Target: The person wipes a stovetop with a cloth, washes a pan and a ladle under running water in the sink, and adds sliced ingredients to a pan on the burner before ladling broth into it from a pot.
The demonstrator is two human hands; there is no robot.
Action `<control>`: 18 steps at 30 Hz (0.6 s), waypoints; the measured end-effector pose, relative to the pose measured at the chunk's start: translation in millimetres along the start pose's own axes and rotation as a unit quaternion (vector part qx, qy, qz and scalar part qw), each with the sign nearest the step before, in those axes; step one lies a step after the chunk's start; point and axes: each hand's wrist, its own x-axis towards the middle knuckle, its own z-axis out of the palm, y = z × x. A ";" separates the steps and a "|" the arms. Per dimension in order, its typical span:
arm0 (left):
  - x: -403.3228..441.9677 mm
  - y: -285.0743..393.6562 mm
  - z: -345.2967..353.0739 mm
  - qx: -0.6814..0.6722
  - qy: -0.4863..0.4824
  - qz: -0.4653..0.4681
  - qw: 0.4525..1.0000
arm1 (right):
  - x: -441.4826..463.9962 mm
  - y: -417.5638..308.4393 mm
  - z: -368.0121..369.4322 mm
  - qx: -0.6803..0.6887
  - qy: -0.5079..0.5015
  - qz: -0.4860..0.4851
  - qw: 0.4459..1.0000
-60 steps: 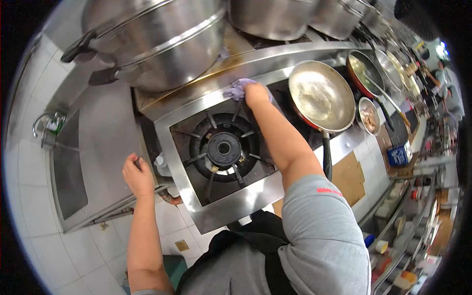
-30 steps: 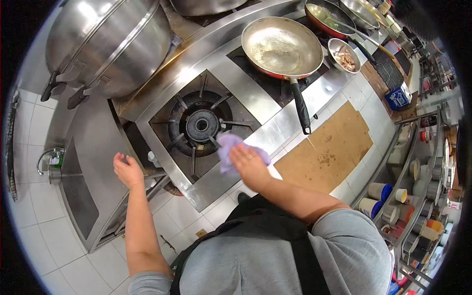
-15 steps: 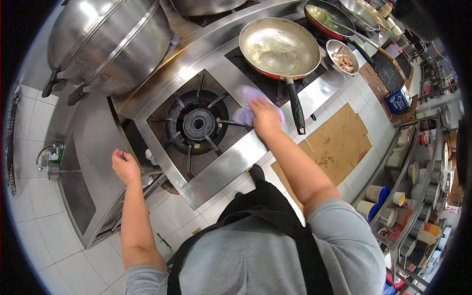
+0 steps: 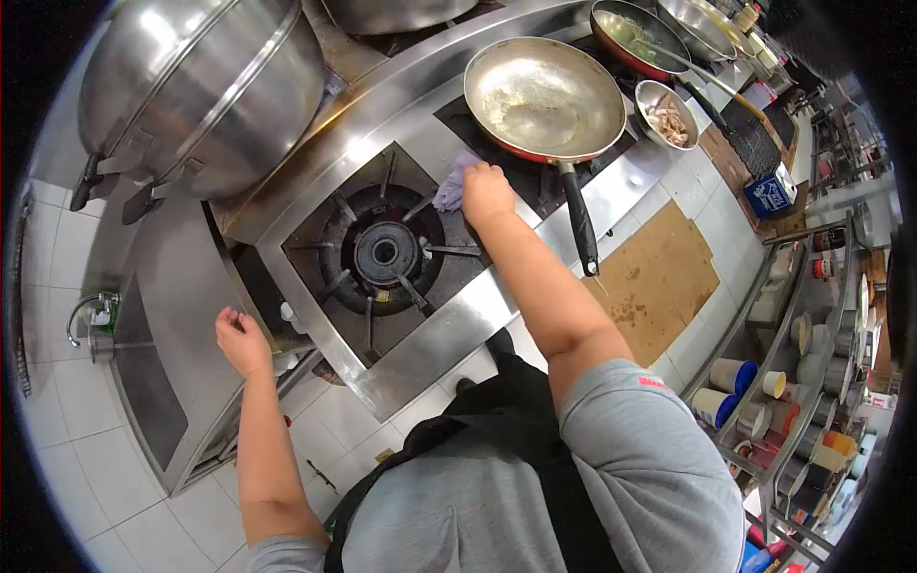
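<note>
My right hand [image 4: 488, 196] is closed on a crumpled lilac cloth [image 4: 453, 181], pressed against the steel strip between two burners. Left of it lies a gas burner [image 4: 385, 253] with a black pan support and no pan on it. Beyond my right hand, a frying pan [image 4: 544, 100] with a worn, oily inside sits on another burner, its black handle pointing toward me. My left hand [image 4: 245, 344] hangs above the left edge of the stove by the steel counter, fingers loosely curled and apart from the thumb, with nothing visible in them.
A large steel pot [image 4: 205, 86] stands at the upper left. A bowl of sliced food [image 4: 667, 116] and a red pan with a ladle [image 4: 638, 40] are at the upper right. Cardboard [image 4: 659, 277] lies on the tiled floor; a loaded shelf rack [image 4: 764, 449] stands right.
My right hand has moved the cloth left and away from me, from the stove's front edge to the strip beside the burner. My left hand stays nearly in place.
</note>
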 end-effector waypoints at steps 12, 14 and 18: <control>0.4 0.6 -5.7 0.052 0.018 0.041 0.998 | -22.7 -14.8 -13.6 -0.033 -0.061 0.027 0.997; 1.4 2.1 -1.3 0.057 0.017 0.047 0.997 | -48.4 -14.2 -26.9 -0.006 -0.101 -0.054 0.993; -2.7 5.2 -7.0 0.057 -0.002 0.019 0.998 | -7.3 -9.7 -4.8 0.039 -0.051 -0.022 0.998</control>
